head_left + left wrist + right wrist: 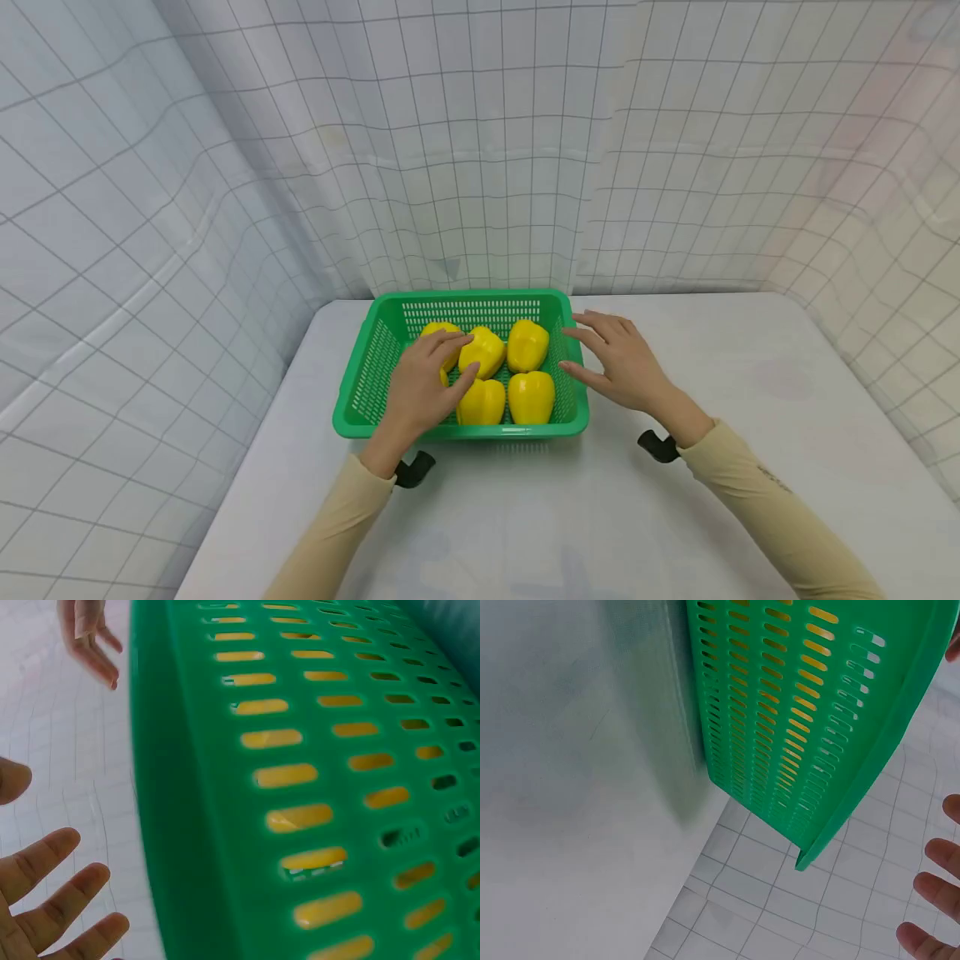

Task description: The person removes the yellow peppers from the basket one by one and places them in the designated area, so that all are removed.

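A green slatted plastic basket [461, 432] stands on the white table with several yellow bell peppers [532, 398] inside. Over the basket's left part hovers my left hand [427, 375], fingers spread and loosely bent, hiding some of the peppers. My right hand [618, 358] is at the basket's right rim, its fingers apart and pointing toward the peppers. In the left wrist view, the left hand's fingers [64, 907] show above the rim with nothing between them. The right wrist view shows the right hand's fingertips [937, 889] apart, beyond the basket wall [780, 712].
The white table [735, 358] extends on both sides of the basket and in front of it. White grid-patterned curtains [480, 150] hang behind and at both sides. A black wrist mount [415, 469] sits under the left wrist, another [658, 447] under the right.
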### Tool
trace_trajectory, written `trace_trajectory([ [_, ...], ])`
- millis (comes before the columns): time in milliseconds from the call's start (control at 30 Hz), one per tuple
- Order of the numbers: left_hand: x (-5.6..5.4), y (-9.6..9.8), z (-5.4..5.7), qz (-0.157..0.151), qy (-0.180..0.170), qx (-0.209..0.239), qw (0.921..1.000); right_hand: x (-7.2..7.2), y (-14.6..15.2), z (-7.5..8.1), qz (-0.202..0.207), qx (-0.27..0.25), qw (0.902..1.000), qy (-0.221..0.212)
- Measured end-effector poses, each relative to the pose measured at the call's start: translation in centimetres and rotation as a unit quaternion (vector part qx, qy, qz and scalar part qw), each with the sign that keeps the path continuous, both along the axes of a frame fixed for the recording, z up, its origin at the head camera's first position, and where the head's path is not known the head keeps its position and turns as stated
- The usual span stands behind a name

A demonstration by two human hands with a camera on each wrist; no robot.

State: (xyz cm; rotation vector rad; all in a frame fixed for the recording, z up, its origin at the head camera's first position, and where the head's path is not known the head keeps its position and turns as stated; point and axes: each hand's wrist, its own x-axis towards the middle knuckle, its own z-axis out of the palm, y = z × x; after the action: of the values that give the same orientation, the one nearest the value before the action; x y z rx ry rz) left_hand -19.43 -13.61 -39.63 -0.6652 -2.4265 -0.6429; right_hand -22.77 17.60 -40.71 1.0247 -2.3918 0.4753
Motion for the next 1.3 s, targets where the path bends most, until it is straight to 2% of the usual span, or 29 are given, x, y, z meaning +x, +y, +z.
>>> trace_trajectory([
  [133, 0.6, -1.6, -0.7, 0.034, 0.005, 0.053, 0.9980, -0.1, -0.6, 0.0, 0.029, -0.022, 0.9993, 0.004],
  [333, 1.4, -4.7, -2.2, 0.111, -0.022, 0.079, 0.9905, 0.0, -1.5, 0.3, 0.062, -0.025, 0.9967, -0.046],
  [500, 1.4, -7.0, -3.4, 0.181, -0.070, 0.083, 0.9773, 0.0, -2.2, 0.8, 0.046, -0.008, 0.9936, -0.103],
  [667, 1.4, -8.2, -3.9, 0.233, -0.123, 0.085, 0.9610, -0.3, -2.8, 1.1, 0.040, 0.012, 0.9876, -0.151],
  [900, 1.7, -9.0, -3.7, 0.263, -0.220, 0.122, 0.9313, -0.8, -3.7, 1.6, 0.068, 0.023, 0.9710, -0.228],
  [1000, 1.8, -9.2, -3.9, 0.273, -0.238, 0.140, 0.9216, -1.1, -4.3, 2.0, 0.073, 0.040, 0.9629, -0.257],
  [1100, 1.9, -9.2, -4.0, 0.280, -0.239, 0.154, 0.9169, -1.2, -4.9, 2.4, 0.069, 0.060, 0.9540, -0.286],
  [1300, 2.1, -8.9, -4.0, 0.287, -0.223, 0.162, 0.9174, -1.2, -5.7, 2.9, 0.049, 0.099, 0.9344, -0.339],
])
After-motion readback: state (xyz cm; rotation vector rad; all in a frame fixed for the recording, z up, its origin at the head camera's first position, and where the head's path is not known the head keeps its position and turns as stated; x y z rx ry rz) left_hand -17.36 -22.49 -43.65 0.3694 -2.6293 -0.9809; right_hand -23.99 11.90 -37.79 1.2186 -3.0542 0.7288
